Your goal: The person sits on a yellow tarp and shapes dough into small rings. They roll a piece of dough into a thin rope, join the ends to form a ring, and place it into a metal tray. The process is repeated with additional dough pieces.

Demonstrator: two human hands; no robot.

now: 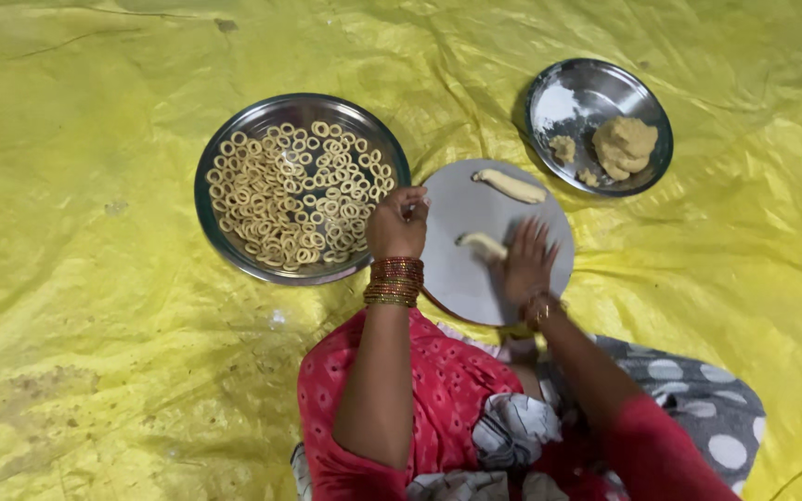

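Head view looks straight down on a round grey board (pixel 461 269) laid on a yellow sheet (pixel 95 278). Two pale dough ropes lie on it: one rope (pixel 510 186) rests free near the far edge, the other rope (pixel 481 244) sits under the fingertips of the right hand (pixel 526 264), which lies flat and spread. That hand is blurred and hides the rope's near end. The left hand (pixel 397 223) is curled, fingers pinched at the board's left rim; whether it holds anything I cannot tell. Two steel plates: one plate (pixel 234 246) holds many small dough rings, the smaller plate (pixel 596 83) one dough lump (pixel 624 146).
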